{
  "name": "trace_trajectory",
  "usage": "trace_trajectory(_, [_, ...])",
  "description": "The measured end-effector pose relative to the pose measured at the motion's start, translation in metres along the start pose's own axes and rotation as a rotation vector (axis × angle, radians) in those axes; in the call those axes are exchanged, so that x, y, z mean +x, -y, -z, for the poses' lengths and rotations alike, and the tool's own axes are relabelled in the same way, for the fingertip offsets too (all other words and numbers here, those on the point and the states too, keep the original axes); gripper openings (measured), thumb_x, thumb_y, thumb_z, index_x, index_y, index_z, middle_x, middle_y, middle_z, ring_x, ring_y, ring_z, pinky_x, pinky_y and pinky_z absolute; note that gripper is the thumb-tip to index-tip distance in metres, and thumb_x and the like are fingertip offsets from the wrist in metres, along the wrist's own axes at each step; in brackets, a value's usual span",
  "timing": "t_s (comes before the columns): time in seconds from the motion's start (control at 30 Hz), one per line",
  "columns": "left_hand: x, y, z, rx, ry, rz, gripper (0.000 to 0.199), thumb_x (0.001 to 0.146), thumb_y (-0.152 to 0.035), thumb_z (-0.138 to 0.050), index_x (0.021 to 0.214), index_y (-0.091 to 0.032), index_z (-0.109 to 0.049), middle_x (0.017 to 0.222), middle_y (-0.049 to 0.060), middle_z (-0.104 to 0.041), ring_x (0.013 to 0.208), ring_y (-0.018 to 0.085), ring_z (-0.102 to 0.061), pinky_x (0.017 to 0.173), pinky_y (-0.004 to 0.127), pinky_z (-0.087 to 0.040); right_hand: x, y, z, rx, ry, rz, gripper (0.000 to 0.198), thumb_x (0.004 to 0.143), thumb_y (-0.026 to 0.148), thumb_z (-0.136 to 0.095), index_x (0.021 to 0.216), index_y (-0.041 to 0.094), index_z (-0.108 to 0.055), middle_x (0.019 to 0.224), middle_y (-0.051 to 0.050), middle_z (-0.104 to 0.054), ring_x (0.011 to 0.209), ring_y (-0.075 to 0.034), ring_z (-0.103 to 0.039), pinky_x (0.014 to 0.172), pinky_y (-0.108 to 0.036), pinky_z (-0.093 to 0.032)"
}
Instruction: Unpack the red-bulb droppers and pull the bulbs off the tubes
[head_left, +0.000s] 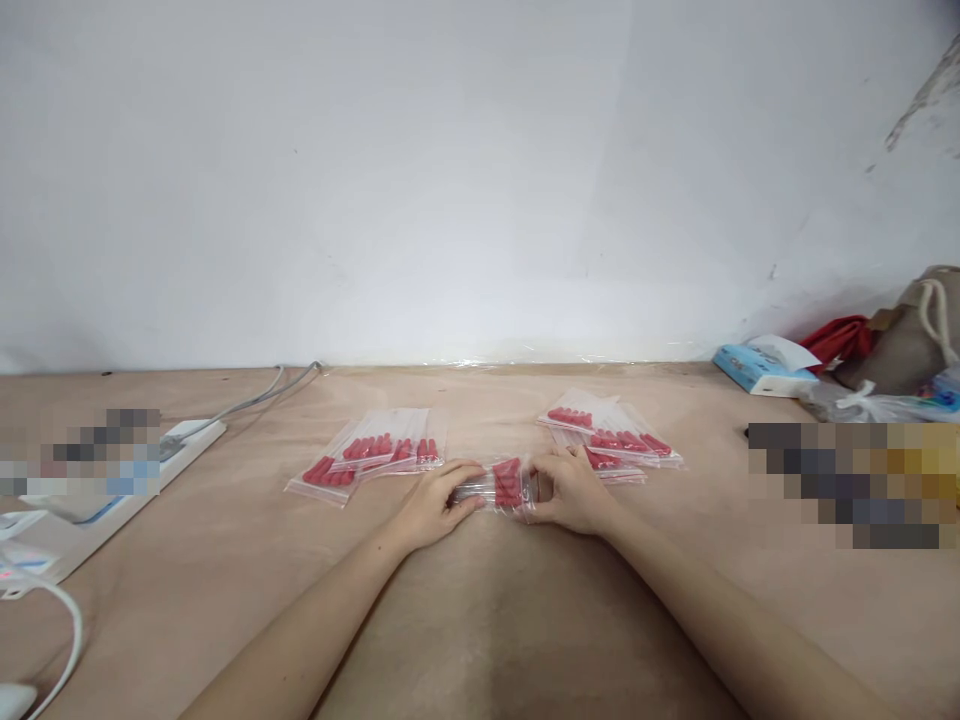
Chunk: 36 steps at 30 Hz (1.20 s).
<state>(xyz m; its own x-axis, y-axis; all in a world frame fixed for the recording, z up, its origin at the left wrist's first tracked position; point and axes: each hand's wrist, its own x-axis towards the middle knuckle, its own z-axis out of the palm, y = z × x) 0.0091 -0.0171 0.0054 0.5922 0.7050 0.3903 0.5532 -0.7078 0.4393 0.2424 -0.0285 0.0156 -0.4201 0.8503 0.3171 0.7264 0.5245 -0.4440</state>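
Observation:
Between my hands, at the middle of the table, lies a small clear plastic bag (508,484) with red stick-like pieces grouped at its right part. My left hand (441,502) grips its left end, thumb and fingers curved round the edge. The right end is pinched by my right hand (571,490), whose fingers partly cover it. Beyond my left hand, several flat zip bags (367,450) of red pieces overlap one another. Another overlapping group of such bags (616,438) rests just behind my right hand.
A white power strip (191,437) with cables runs along the left. At the back right are a blue tissue box (765,370), a red cloth (840,342), a brown drawstring bag (915,335) and clear plastic wrapping. A white wall (465,180) closes off the wooden table's far edge.

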Motion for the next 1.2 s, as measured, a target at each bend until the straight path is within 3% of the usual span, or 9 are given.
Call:
trace_trajectory(0.2, [-0.001, -0.002, 0.0, -0.012, 0.0, 0.018, 0.031, 0.084, -0.031, -0.05, 0.113, -0.022, -0.053, 0.114, 0.005, -0.057, 0.104, 0.017, -0.053, 0.091, 0.033, -0.043, 0.001, 0.0, -0.004, 0.055, 0.029, -0.009, 0.028, 0.059, 0.034, -0.07, 0.081, 0.023, -0.058, 0.08, 0.002, -0.06, 0.081, -0.017, -0.05, 0.075, -0.032, -0.026])
trace_trajectory(0.5, [-0.001, -0.003, 0.001, -0.037, -0.012, 0.03, 0.027, 0.086, -0.031, -0.048, 0.11, -0.023, -0.056, 0.111, 0.004, -0.06, 0.101, 0.017, -0.055, 0.09, 0.033, -0.043, -0.001, 0.001, -0.006, 0.112, -0.02, 0.02, 0.019, 0.066, 0.032, -0.066, 0.075, 0.02, -0.053, 0.076, 0.002, -0.06, 0.078, -0.015, -0.052, 0.077, -0.035, -0.028])
trace_trajectory(0.6, [-0.001, -0.001, 0.0, -0.041, -0.015, 0.037, 0.026, 0.086, -0.029, -0.048, 0.11, -0.023, -0.056, 0.11, 0.004, -0.06, 0.101, 0.016, -0.056, 0.089, 0.032, -0.044, 0.0, -0.004, -0.008, 0.235, -0.041, 0.023, 0.015, 0.068, 0.025, -0.062, 0.077, 0.02, -0.052, 0.074, 0.002, -0.058, 0.073, -0.013, -0.052, 0.075, -0.033, -0.034])
trace_trajectory(0.73, [-0.002, 0.001, -0.002, -0.026, -0.031, 0.052, 0.027, 0.085, -0.027, -0.048, 0.11, -0.022, -0.055, 0.11, 0.004, -0.06, 0.1, 0.017, -0.056, 0.089, 0.032, -0.044, 0.003, -0.01, -0.004, 0.559, -0.034, 0.002, 0.016, 0.071, 0.017, -0.052, 0.086, 0.02, -0.046, 0.075, 0.002, -0.054, 0.067, -0.011, -0.052, 0.064, -0.026, -0.041])
trace_trajectory(0.87, [-0.002, 0.002, -0.003, -0.011, -0.043, 0.063, 0.026, 0.085, -0.027, -0.049, 0.109, -0.022, -0.056, 0.11, 0.005, -0.061, 0.099, 0.017, -0.057, 0.088, 0.032, -0.044, 0.003, -0.01, 0.001, 0.795, 0.057, -0.062, 0.025, 0.071, 0.018, -0.054, 0.093, 0.021, -0.042, 0.081, 0.001, -0.053, 0.068, -0.01, -0.054, 0.058, -0.023, -0.043])
trace_trajectory(1.0, [-0.001, 0.002, -0.002, 0.011, -0.057, 0.086, 0.026, 0.083, -0.027, -0.051, 0.108, -0.021, -0.057, 0.109, 0.005, -0.061, 0.098, 0.017, -0.057, 0.087, 0.032, -0.045, 0.003, -0.008, -0.002, 1.002, 0.13, -0.103, 0.03, 0.068, 0.026, -0.064, 0.09, 0.021, -0.044, 0.081, 0.002, -0.055, 0.071, -0.01, -0.056, 0.063, -0.025, -0.046])
trace_trajectory(1.1, [-0.002, 0.002, 0.001, 0.025, -0.064, 0.096, 0.025, 0.083, -0.028, -0.05, 0.107, -0.021, -0.057, 0.108, 0.005, -0.062, 0.098, 0.018, -0.058, 0.085, 0.032, -0.046, 0.006, -0.009, 0.003, 1.029, 0.087, -0.176, 0.028, 0.067, 0.033, -0.066, 0.083, 0.02, -0.046, 0.074, 0.003, -0.057, 0.063, -0.009, -0.056, 0.06, -0.024, -0.046])
trace_trajectory(1.2, [-0.007, 0.004, 0.004, 0.048, -0.087, 0.111, 0.025, 0.084, -0.03, -0.048, 0.105, -0.021, -0.059, 0.105, 0.005, -0.063, 0.094, 0.018, -0.059, 0.083, 0.032, -0.048, 0.008, -0.017, 0.022, 0.97, 0.054, -0.28, 0.03, 0.064, 0.035, -0.068, 0.081, 0.019, -0.049, 0.07, 0.002, -0.059, 0.056, -0.008, -0.054, 0.053, -0.023, -0.044])
